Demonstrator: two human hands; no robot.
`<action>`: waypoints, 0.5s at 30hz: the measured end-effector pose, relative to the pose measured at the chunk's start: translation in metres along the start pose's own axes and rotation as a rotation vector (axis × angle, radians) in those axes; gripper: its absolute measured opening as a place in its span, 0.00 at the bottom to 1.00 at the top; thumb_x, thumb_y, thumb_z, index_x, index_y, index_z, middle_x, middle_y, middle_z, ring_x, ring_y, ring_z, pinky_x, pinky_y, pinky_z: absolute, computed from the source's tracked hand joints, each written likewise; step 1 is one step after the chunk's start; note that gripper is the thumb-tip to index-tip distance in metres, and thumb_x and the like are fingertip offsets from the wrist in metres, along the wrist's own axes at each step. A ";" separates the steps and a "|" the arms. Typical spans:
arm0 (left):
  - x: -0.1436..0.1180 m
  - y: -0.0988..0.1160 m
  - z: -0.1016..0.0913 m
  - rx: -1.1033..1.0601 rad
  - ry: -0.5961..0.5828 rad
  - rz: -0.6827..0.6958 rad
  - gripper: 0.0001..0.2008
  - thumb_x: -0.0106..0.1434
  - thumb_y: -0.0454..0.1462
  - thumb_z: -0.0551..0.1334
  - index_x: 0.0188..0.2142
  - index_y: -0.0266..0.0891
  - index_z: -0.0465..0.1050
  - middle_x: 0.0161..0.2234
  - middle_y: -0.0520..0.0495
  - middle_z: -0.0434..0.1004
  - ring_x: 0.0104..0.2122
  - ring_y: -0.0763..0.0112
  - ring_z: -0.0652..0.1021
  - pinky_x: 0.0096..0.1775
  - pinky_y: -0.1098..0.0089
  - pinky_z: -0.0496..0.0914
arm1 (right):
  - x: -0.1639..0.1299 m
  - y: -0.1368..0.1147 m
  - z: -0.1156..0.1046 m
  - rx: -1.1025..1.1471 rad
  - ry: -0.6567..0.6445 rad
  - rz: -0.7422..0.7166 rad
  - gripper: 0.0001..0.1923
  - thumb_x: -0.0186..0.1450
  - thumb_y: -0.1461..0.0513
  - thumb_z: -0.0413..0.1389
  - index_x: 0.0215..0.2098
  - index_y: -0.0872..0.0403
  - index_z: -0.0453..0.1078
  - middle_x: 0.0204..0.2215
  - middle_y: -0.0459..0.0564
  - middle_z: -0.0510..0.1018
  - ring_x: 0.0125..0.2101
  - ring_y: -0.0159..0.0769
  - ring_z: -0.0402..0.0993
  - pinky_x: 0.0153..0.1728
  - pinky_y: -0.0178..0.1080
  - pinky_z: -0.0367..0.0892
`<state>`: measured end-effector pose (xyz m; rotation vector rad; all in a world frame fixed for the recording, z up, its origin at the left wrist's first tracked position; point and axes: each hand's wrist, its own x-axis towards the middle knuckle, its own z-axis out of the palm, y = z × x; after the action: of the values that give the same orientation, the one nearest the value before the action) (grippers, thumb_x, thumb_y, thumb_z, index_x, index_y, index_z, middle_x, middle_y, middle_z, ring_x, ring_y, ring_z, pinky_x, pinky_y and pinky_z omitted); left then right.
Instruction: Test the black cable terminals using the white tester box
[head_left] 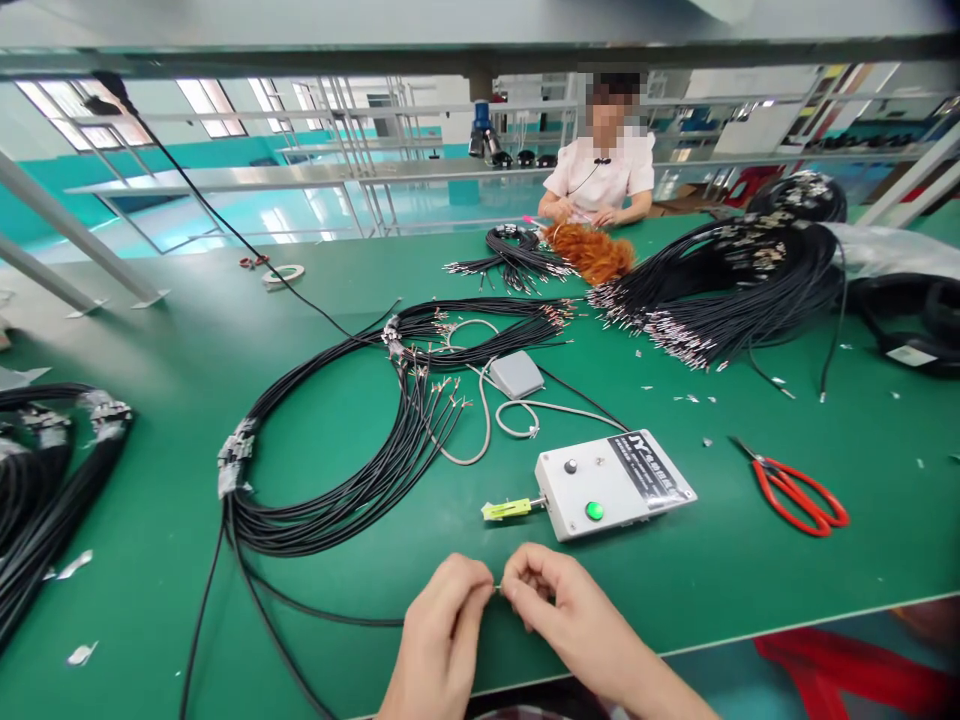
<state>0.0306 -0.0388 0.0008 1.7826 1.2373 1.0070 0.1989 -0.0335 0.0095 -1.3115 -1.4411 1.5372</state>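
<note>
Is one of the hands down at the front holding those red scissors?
No, the red scissors lie on the green table, away from both the left hand and the right hand.

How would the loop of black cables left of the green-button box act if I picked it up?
The loop of black cables would probably flop and sag, since its thin cables curve loosely on the table. It may hold together at the silvery clump where they bunch, but its fanned-out ends would likely swing apart.

Black cables (315, 540), seemingly coppery wire ends (555, 316), green tabletop (187, 330)
</note>
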 end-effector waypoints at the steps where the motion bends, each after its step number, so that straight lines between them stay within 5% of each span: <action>1: 0.003 0.001 -0.003 -0.074 -0.023 -0.074 0.11 0.68 0.37 0.55 0.30 0.41 0.70 0.26 0.50 0.70 0.27 0.70 0.72 0.31 0.75 0.68 | -0.001 0.000 -0.001 -0.054 0.020 -0.029 0.11 0.69 0.57 0.52 0.30 0.53 0.66 0.24 0.42 0.67 0.26 0.30 0.63 0.29 0.33 0.58; 7: 0.020 0.007 -0.016 -0.373 -0.137 -0.350 0.15 0.63 0.46 0.61 0.28 0.38 0.69 0.23 0.54 0.65 0.22 0.74 0.65 0.24 0.77 0.61 | -0.005 -0.006 -0.005 -0.637 0.185 -0.355 0.09 0.69 0.56 0.54 0.41 0.52 0.71 0.34 0.49 0.77 0.31 0.37 0.71 0.33 0.38 0.58; 9: 0.022 0.004 -0.018 -0.389 -0.198 -0.367 0.13 0.64 0.45 0.60 0.28 0.38 0.67 0.22 0.56 0.62 0.21 0.76 0.63 0.23 0.77 0.59 | -0.002 -0.010 -0.003 -0.855 0.165 -0.473 0.09 0.69 0.56 0.55 0.37 0.53 0.71 0.31 0.49 0.78 0.29 0.37 0.71 0.31 0.39 0.56; 11: 0.021 -0.003 -0.020 -0.309 -0.261 -0.300 0.11 0.65 0.42 0.57 0.28 0.39 0.65 0.22 0.56 0.62 0.21 0.75 0.64 0.24 0.77 0.60 | 0.005 -0.014 -0.001 -1.025 0.098 -0.587 0.11 0.70 0.59 0.53 0.31 0.53 0.70 0.26 0.47 0.77 0.26 0.35 0.69 0.28 0.39 0.53; 15: 0.011 -0.021 -0.021 0.172 -0.268 0.107 0.10 0.67 0.33 0.52 0.30 0.42 0.67 0.26 0.51 0.70 0.26 0.70 0.71 0.29 0.74 0.64 | 0.017 -0.012 0.002 -1.214 0.060 -0.746 0.14 0.69 0.61 0.53 0.25 0.54 0.69 0.22 0.46 0.75 0.22 0.32 0.66 0.25 0.40 0.48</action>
<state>0.0065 -0.0199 -0.0067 2.0592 1.0966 0.7067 0.1897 -0.0165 0.0170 -1.0915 -2.5513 0.0354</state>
